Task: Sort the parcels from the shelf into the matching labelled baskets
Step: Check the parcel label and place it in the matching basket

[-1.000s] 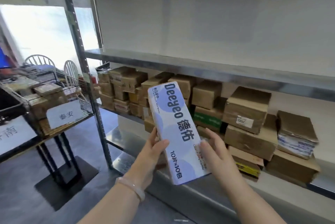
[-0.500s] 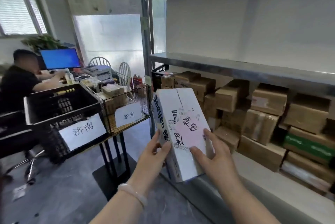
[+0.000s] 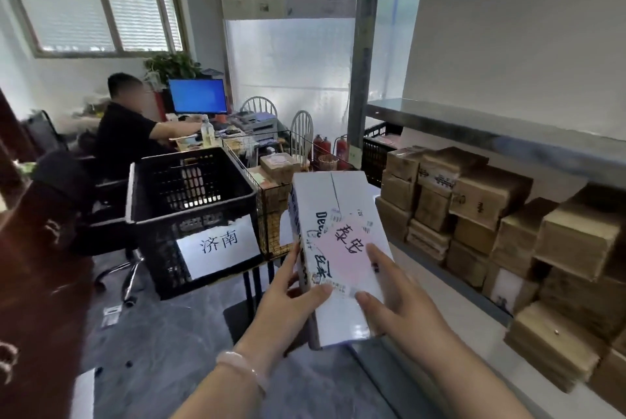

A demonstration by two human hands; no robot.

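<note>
Head view, left hand (image 3: 288, 303) and right hand (image 3: 406, 313) clasping smooth white oblong carton (image 3: 338, 212), black slatted basket (image 3: 155, 235)

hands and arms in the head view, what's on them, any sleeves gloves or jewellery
No gloves on the left hand or the right hand, and no sleeves show: both forearms are bare down to the frame edge. The left wrist carries a pale, smooth, rounded bangle. No ring or watch is visible on either hand.
</note>
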